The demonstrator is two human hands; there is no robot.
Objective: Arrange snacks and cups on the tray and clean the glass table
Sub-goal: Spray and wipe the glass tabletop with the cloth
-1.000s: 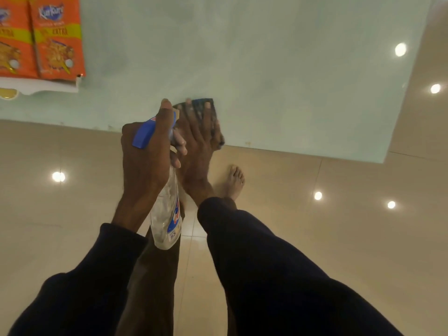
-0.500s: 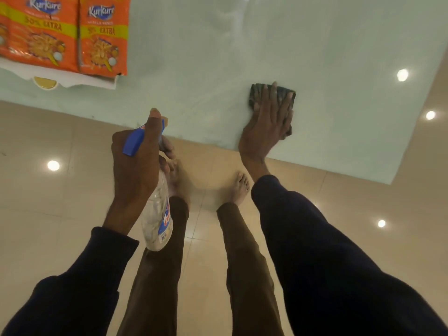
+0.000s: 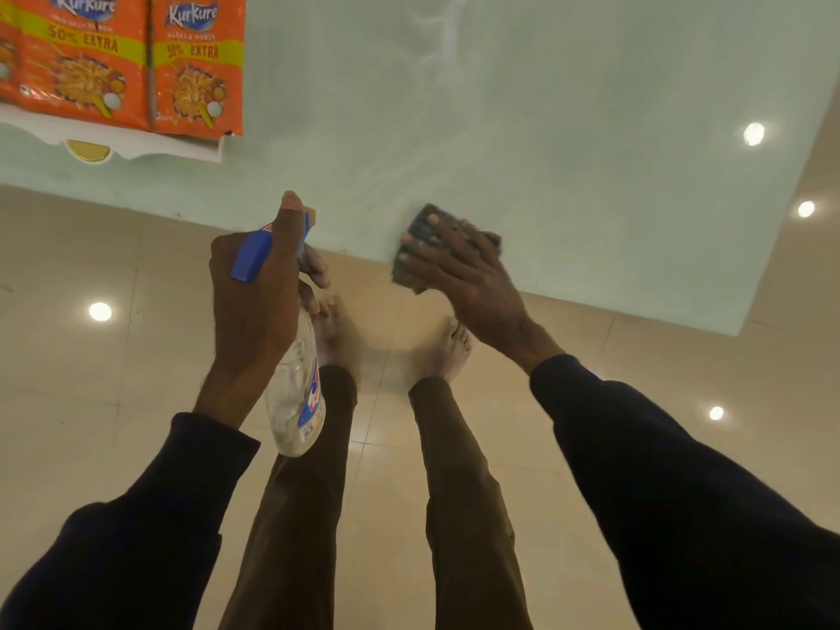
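Glass counter [image 3: 568,129], near edge: dark cloth [image 3: 404,275] pressed flat under the open-fingered right hand [image 3: 463,275], spray bottle [image 3: 293,402] clamped in the left hand [image 3: 254,302], snack packets [image 3: 136,70] set on the tray [image 3: 136,145]; cloth could be swept off the edge by an overlong stroke.

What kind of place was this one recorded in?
Probably a home living or dining room: a glass table over glossy beige floor tiles, snack packets on a white tray, and bare feet.

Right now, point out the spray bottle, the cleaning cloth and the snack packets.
spray bottle [image 3: 295,393]: head view, on its clear body.
cleaning cloth [image 3: 420,222]: head view, on its uncovered far corner.
snack packets [image 3: 195,70]: head view, on one packet's orange front.
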